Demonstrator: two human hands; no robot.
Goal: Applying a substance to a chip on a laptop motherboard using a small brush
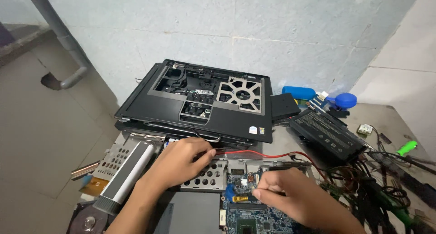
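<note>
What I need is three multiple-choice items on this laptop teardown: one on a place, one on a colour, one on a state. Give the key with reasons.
1. Where does the long black rectangular battery pack lie?
A. Right of the stacked black laptop shells
B. Under the blue circuit board
C. On the floor at the left

2. What colour is the thin wire running across the metal frame?
A. Yellow
B. Red
C. White

3. How is the right hand set?
A. Flat and open on the table
B. Raised in the air
C. Fingers pinched together over the blue circuit board

Key: 1 A, the pack sits on the table right of the shells. 2 B, the wire shows bright red. 3 C, its fingertips close together over the board, while the left hand rests by the wire's end.
</note>
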